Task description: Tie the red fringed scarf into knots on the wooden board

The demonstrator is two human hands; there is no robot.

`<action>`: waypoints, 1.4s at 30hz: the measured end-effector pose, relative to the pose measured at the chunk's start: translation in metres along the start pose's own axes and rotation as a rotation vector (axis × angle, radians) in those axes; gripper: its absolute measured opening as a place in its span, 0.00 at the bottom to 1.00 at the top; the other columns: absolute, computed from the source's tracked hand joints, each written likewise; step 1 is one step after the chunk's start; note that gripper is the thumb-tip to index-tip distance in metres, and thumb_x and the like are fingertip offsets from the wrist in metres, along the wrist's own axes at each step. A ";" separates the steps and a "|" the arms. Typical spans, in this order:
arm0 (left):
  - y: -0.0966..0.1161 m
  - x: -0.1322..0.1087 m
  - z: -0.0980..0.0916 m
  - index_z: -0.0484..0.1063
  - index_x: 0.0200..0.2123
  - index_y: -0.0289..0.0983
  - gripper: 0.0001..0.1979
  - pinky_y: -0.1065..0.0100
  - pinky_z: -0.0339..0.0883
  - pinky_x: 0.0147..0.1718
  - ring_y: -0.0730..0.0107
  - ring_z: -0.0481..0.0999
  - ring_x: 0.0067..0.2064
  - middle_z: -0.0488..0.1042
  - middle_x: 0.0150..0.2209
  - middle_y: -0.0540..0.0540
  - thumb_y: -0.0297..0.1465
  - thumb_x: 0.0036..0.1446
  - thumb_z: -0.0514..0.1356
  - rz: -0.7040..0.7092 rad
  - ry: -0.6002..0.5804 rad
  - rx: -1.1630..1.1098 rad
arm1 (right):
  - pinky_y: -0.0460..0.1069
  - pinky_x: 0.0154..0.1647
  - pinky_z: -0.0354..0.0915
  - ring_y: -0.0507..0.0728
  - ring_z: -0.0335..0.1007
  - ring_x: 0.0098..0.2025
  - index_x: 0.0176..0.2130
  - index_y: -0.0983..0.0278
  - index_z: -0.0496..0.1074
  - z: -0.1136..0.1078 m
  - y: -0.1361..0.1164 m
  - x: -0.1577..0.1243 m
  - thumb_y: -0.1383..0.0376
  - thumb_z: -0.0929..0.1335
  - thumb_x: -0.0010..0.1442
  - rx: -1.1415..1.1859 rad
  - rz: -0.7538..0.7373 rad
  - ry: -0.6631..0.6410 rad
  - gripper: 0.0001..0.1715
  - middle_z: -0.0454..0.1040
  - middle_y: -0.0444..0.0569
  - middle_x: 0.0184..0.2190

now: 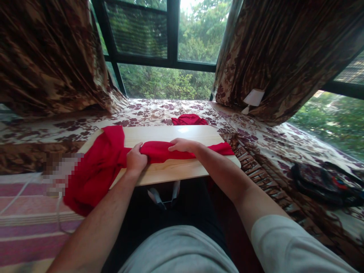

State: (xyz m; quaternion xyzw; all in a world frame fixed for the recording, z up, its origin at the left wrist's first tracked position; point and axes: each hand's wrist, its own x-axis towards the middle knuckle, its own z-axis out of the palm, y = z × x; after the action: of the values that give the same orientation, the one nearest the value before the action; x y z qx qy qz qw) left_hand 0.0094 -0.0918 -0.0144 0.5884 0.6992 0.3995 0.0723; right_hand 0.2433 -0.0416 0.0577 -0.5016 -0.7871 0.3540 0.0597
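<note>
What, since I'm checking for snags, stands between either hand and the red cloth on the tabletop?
Nothing visible: the left hand and right hand both touch the red cloth directly, where it stretches across the pale tabletop.

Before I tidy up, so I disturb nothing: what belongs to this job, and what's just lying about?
In use:
red cloth, under left hand and right hand
pale tabletop under the cloth

Apparently lying about:
white-shaded lamp
dark bag-like item
red bundle beyond the tabletop, possibly related
</note>
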 end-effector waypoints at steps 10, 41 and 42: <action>0.000 0.000 0.001 0.72 0.59 0.34 0.32 0.60 0.66 0.59 0.54 0.76 0.56 0.79 0.52 0.40 0.20 0.48 0.57 -0.012 -0.008 -0.004 | 0.44 0.29 0.59 0.50 0.67 0.27 0.36 0.65 0.78 -0.031 0.000 -0.015 0.59 0.75 0.53 -0.078 -0.053 -0.117 0.13 0.77 0.41 0.27; -0.004 0.000 0.000 0.75 0.59 0.36 0.33 0.58 0.63 0.62 0.54 0.74 0.60 0.76 0.57 0.45 0.18 0.49 0.53 0.062 -0.043 -0.045 | 0.45 0.26 0.57 0.49 0.63 0.24 0.46 0.66 0.78 -0.052 0.058 -0.020 0.61 0.69 0.60 -0.202 0.170 -0.252 0.16 0.78 0.44 0.31; -0.004 0.000 -0.001 0.74 0.59 0.36 0.33 0.58 0.63 0.63 0.54 0.73 0.60 0.76 0.57 0.45 0.19 0.49 0.52 0.065 -0.049 -0.039 | 0.45 0.27 0.57 0.50 0.64 0.25 0.46 0.66 0.78 -0.055 0.057 -0.020 0.61 0.69 0.60 -0.245 0.159 -0.255 0.17 0.78 0.45 0.33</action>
State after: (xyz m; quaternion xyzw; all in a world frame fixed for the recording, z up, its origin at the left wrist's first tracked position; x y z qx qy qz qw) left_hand 0.0061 -0.0922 -0.0167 0.6190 0.6698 0.4006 0.0880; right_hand 0.3207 -0.0171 0.0686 -0.5168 -0.7834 0.3197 -0.1303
